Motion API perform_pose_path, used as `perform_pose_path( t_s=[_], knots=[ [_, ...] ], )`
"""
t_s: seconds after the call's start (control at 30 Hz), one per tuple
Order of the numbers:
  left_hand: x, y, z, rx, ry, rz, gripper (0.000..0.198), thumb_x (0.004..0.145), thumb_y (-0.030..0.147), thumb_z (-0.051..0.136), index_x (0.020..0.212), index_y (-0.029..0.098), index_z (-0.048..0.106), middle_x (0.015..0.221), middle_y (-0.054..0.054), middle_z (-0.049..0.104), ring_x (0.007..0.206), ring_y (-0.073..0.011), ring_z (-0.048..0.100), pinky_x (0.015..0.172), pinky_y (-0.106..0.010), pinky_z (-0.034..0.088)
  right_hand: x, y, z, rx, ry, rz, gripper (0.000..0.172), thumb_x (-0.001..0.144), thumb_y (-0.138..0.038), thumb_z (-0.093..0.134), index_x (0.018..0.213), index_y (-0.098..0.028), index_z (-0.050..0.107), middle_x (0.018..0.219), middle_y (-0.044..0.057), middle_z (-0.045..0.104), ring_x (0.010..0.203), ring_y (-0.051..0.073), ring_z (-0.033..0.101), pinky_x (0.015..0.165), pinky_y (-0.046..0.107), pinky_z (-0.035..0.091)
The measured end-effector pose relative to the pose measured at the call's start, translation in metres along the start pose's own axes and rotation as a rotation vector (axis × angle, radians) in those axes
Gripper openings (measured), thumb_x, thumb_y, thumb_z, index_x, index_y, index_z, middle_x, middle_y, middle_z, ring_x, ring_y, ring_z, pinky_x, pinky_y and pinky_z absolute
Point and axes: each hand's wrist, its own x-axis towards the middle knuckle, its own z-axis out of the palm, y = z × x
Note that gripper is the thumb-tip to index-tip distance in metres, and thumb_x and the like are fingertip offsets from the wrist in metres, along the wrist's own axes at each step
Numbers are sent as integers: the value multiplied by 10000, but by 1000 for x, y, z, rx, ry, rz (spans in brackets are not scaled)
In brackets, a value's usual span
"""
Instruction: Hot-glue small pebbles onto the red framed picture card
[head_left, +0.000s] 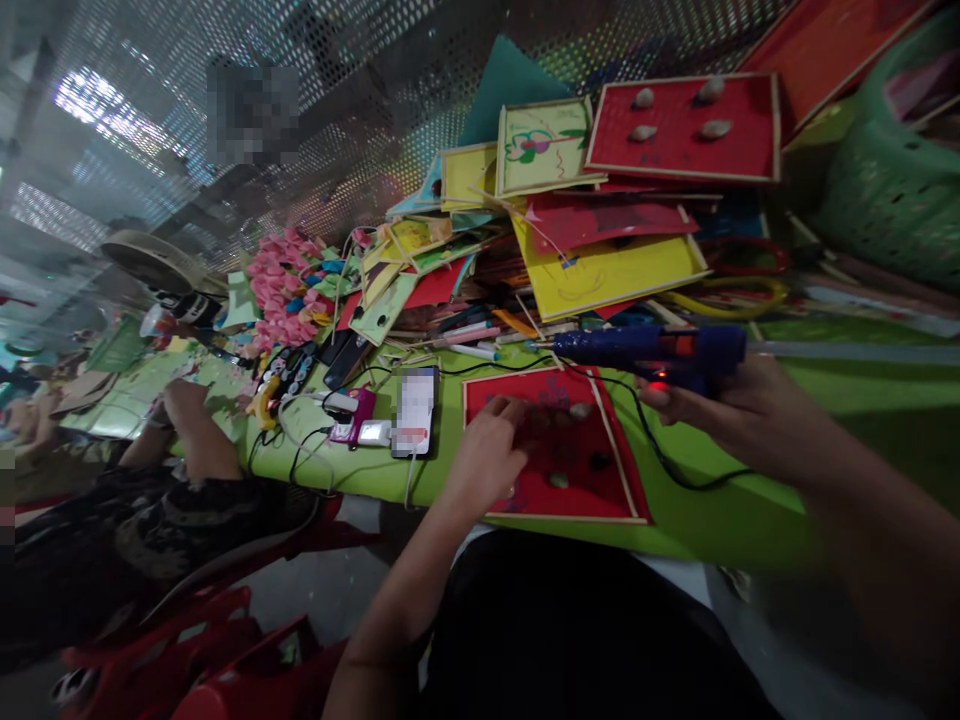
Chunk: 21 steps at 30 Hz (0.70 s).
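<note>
My right hand (720,400) is wrapped round a blue hot glue gun (637,347) with a small red light lit. A long pale glue stick (847,350) sticks out of its back, and its nozzle points left above the table. Under it lies a red card (555,440) edged with thin wooden sticks. Several small stones rest on the card, among them a pale stone (580,410) and a lower stone (558,480). My left hand (491,455) is over the card's left part, fingers curled down and together; whatever they hold is hidden.
Left of the card lie a phone (415,410) and a purple power strip (352,418) with cables. Behind are piled framed cards, a red one (682,130) with stones on top, and yellow scissors (727,298). A green basket (892,180) stands right. Another person's arm (195,425) rests at left.
</note>
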Motion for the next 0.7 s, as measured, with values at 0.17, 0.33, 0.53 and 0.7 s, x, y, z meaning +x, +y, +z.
perform_pose_path(
  t_s=[0.17, 0.33, 0.53, 0.7],
  knots=[
    [4, -1, -1, -42, -36, 15, 323, 906, 139, 559, 1191, 237, 675, 1134, -59, 655, 1088, -204, 622, 970, -303, 462, 2, 0, 1, -2, 2, 35, 562, 795, -741, 623, 632, -203, 605, 548, -2, 568, 474, 142, 487, 462, 241, 421],
    [7, -1, 3, -42, -13, -6, 227, 944, 211, 559, 1123, 229, 697, 1081, -54, 681, 1076, -210, 621, 962, -311, 464, 0, 3, -1, -52, 8, 29, 571, 811, -719, 621, 572, -201, 586, 515, -2, 544, 454, 135, 465, 460, 241, 409],
    [5, -2, 5, -37, 14, -21, 174, 931, 246, 607, 1075, 204, 695, 1063, -52, 671, 989, -198, 637, 897, -301, 471, -1, 9, -1, -58, 0, 30, 540, 815, -702, 630, 634, -193, 617, 540, -2, 565, 475, 141, 489, 479, 240, 418],
    [5, 0, 3, -89, 12, -42, 164, 937, 261, 605, 1053, 197, 701, 1040, -51, 676, 984, -199, 639, 884, -302, 470, -1, 6, -2, -84, 5, 41, 582, 816, -736, 601, 633, -184, 611, 554, 11, 589, 491, 151, 514, 474, 238, 415]
  ],
)
